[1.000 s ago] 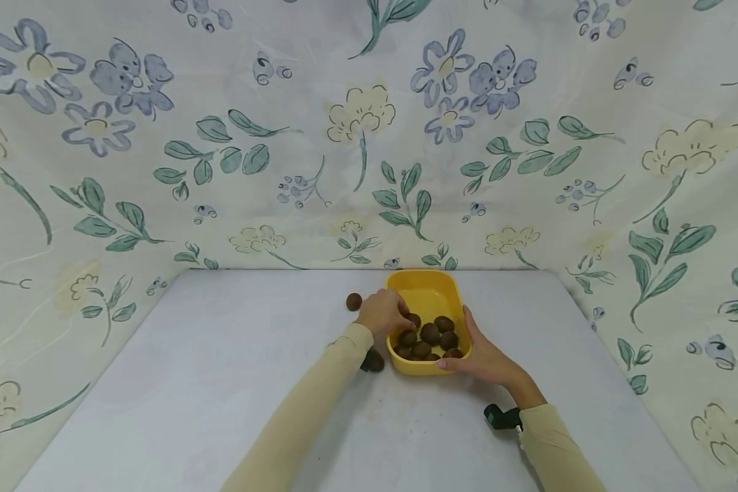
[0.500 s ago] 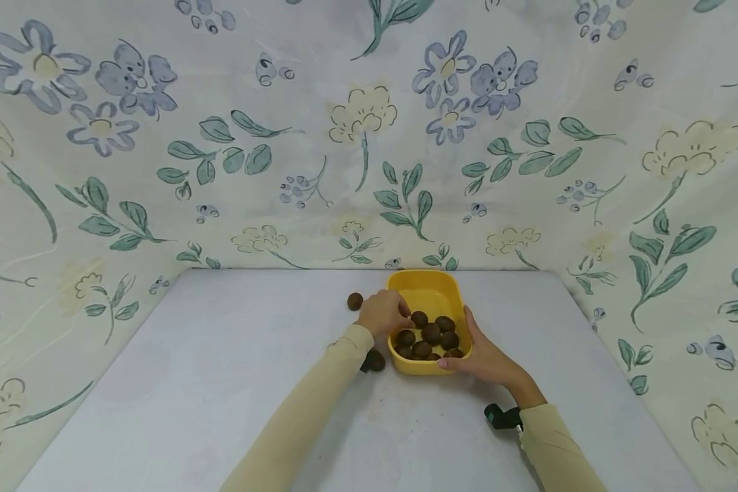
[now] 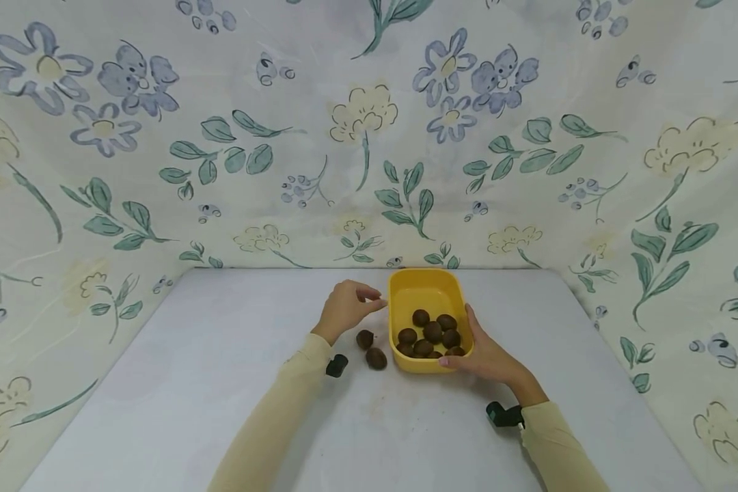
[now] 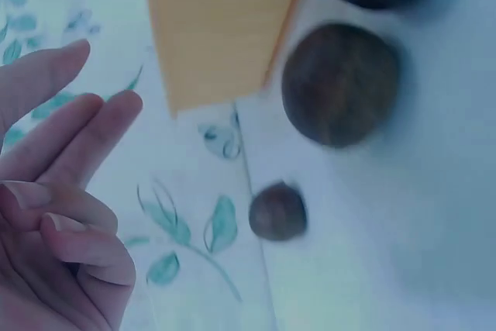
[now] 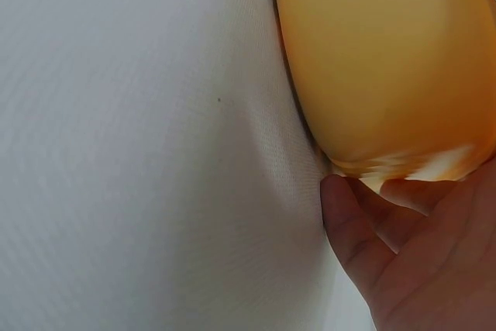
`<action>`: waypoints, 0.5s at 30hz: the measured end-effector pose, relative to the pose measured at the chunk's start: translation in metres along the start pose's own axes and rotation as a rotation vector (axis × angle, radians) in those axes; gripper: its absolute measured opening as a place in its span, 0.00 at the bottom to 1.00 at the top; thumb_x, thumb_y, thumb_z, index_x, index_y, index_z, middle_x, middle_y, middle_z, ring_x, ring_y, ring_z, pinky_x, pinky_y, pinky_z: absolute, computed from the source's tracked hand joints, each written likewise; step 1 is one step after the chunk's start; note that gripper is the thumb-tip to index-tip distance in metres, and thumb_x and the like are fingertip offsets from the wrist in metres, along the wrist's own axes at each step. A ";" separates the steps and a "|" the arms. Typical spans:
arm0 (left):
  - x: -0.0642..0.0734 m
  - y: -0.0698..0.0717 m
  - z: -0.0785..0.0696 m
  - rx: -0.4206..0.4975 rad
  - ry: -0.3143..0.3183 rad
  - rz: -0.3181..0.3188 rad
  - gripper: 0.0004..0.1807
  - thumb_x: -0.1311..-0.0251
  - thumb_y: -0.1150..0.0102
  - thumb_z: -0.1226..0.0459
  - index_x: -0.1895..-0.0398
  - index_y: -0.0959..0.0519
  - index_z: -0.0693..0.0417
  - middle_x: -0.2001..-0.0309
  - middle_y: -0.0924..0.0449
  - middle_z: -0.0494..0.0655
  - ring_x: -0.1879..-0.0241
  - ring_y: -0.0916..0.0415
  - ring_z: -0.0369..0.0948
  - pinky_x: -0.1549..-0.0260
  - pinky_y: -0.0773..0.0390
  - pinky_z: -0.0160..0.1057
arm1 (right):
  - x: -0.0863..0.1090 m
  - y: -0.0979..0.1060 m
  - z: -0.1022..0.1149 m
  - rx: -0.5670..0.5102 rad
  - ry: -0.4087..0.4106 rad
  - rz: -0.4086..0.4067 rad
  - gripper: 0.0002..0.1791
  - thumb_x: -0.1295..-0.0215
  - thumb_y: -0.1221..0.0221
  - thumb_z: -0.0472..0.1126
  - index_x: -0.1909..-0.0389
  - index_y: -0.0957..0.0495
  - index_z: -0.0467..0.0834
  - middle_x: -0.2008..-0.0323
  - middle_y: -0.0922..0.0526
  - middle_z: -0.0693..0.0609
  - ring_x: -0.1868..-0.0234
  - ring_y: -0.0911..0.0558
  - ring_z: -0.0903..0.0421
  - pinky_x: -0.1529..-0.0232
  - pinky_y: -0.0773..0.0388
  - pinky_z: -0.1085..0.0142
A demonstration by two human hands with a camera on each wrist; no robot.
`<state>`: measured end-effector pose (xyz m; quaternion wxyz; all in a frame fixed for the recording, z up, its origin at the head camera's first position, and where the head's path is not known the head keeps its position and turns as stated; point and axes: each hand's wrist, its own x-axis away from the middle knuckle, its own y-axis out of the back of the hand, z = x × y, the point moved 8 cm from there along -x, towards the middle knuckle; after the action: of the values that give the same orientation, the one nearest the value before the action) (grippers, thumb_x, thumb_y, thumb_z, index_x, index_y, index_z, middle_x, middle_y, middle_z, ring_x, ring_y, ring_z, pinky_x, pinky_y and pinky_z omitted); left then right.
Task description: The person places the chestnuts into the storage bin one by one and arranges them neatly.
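Observation:
In the head view a yellow plastic container [image 3: 424, 279] stands with several brown chestnuts [image 3: 432, 333] gathered at its near end. My right hand [image 3: 488, 355] grips its near right corner, thumb at the front rim and fingers along the side; the right wrist view shows fingertips [image 5: 341, 199] low against the wall. Left of the container my left hand [image 3: 347, 307] is held over the table with nothing in it, some fingers extended and others bent. Two loose chestnuts [image 3: 376, 359] lie near that wrist. The left wrist view shows a third, smaller-looking chestnut [image 4: 279, 212], which the hand hides in the head view.
The white table [image 3: 240, 342] ends at the back against a floral sheet [image 3: 307, 137]. A dark wrist camera [image 3: 337, 365] sits under the left wrist and another dark camera [image 3: 503, 415] under the right.
My left hand has come out of the container and moved left, uncovering one loose chestnut and covering another. A chestnut by its fingertips has been left inside. The right hand stays in place.

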<state>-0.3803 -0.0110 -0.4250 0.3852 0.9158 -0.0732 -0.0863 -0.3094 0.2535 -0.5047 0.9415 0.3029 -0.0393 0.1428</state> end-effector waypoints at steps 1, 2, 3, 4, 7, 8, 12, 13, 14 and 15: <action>0.003 0.004 0.004 0.009 0.006 -0.014 0.16 0.38 0.28 0.53 0.53 0.10 0.52 0.52 0.10 0.47 0.48 0.17 0.48 0.45 0.18 0.51 | 0.000 0.000 0.000 0.002 0.001 -0.001 0.75 0.46 0.28 0.63 0.17 0.78 0.49 0.15 0.67 0.41 0.15 0.58 0.36 0.22 0.52 0.35; 0.005 0.006 0.007 0.016 0.008 -0.025 0.16 0.38 0.28 0.53 0.53 0.10 0.53 0.53 0.09 0.48 0.49 0.16 0.48 0.46 0.17 0.51 | 0.000 0.001 0.000 0.002 0.001 -0.002 0.76 0.46 0.28 0.63 0.17 0.78 0.49 0.15 0.67 0.41 0.15 0.58 0.36 0.22 0.52 0.35; 0.008 0.008 0.010 0.017 0.011 -0.034 0.16 0.38 0.28 0.53 0.53 0.10 0.53 0.52 0.09 0.48 0.48 0.16 0.48 0.44 0.18 0.51 | 0.000 0.001 0.000 0.002 0.003 -0.003 0.76 0.46 0.28 0.63 0.17 0.78 0.49 0.15 0.67 0.41 0.15 0.58 0.36 0.22 0.52 0.35; 0.010 0.009 0.014 0.021 0.016 -0.038 0.17 0.38 0.28 0.53 0.53 0.10 0.53 0.52 0.09 0.48 0.46 0.16 0.49 0.43 0.18 0.52 | 0.000 0.001 0.000 0.005 0.002 -0.004 0.76 0.46 0.28 0.64 0.17 0.78 0.49 0.15 0.67 0.40 0.15 0.57 0.36 0.22 0.51 0.35; 0.018 0.009 0.022 0.011 0.025 -0.045 0.16 0.39 0.28 0.53 0.54 0.10 0.53 0.50 0.10 0.49 0.40 0.19 0.51 0.38 0.22 0.55 | -0.001 0.001 0.000 0.002 0.000 -0.004 0.76 0.47 0.28 0.64 0.17 0.77 0.49 0.15 0.66 0.41 0.15 0.57 0.36 0.22 0.51 0.35; 0.020 0.008 0.024 0.007 0.028 -0.048 0.16 0.39 0.28 0.53 0.54 0.10 0.54 0.50 0.10 0.49 0.38 0.20 0.51 0.37 0.23 0.55 | -0.001 0.001 0.000 -0.001 0.003 -0.003 0.76 0.47 0.28 0.63 0.17 0.77 0.49 0.15 0.66 0.41 0.15 0.57 0.36 0.22 0.51 0.35; 0.028 0.006 0.032 -0.018 0.055 -0.061 0.16 0.39 0.27 0.54 0.54 0.10 0.54 0.50 0.10 0.49 0.36 0.21 0.52 0.37 0.23 0.55 | -0.001 0.000 0.000 -0.008 0.004 0.000 0.75 0.46 0.28 0.62 0.17 0.78 0.49 0.15 0.66 0.41 0.15 0.57 0.37 0.22 0.51 0.35; 0.030 0.006 0.034 -0.024 0.069 -0.061 0.16 0.40 0.27 0.54 0.54 0.10 0.54 0.51 0.10 0.49 0.37 0.21 0.52 0.38 0.22 0.55 | -0.001 0.000 0.000 -0.006 0.002 0.001 0.76 0.46 0.28 0.63 0.17 0.78 0.49 0.15 0.66 0.41 0.15 0.57 0.37 0.22 0.51 0.35; 0.032 0.005 0.035 -0.032 0.080 -0.059 0.16 0.40 0.27 0.54 0.55 0.10 0.54 0.51 0.10 0.49 0.38 0.20 0.52 0.39 0.21 0.54 | -0.001 0.000 -0.001 -0.005 0.000 0.002 0.76 0.46 0.28 0.63 0.17 0.78 0.49 0.15 0.66 0.41 0.15 0.57 0.37 0.22 0.51 0.35; 0.033 0.005 0.037 -0.039 0.090 -0.053 0.15 0.40 0.26 0.55 0.56 0.10 0.54 0.52 0.09 0.48 0.39 0.20 0.51 0.41 0.21 0.53 | -0.001 0.000 -0.001 -0.003 -0.003 0.001 0.76 0.46 0.28 0.63 0.17 0.78 0.49 0.15 0.66 0.41 0.15 0.57 0.37 0.22 0.51 0.35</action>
<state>-0.3563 -0.0462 -0.4502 0.4037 0.9127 -0.0298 -0.0564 -0.3107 0.2534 -0.5060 0.9417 0.3017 -0.0411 0.1429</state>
